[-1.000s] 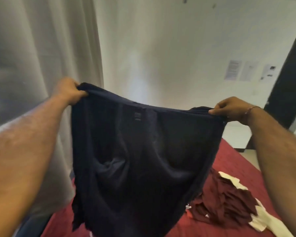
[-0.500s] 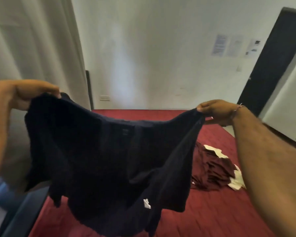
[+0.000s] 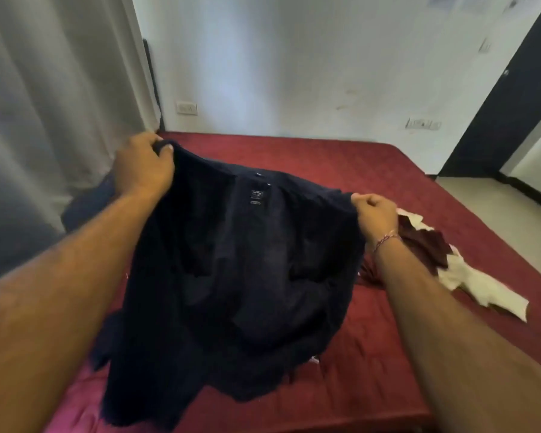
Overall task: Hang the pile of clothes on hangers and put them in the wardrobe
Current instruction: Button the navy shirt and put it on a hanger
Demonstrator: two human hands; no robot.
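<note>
Red bedspread (image 3: 372,170), white wall (image 3: 294,57), grey curtain (image 3: 60,89) at left.

I have lowered the navy shirt (image 3: 231,276) from chest height toward the red bed (image 3: 388,354); its hem, which hung free a second ago, now lies bunched on the bed. My left hand (image 3: 142,165) and right hand (image 3: 377,215), still pinching the shoulders, have dropped and come closer together above the bed. The maroon and white clothes (image 3: 434,260) now lie just right of the shirt.
</note>
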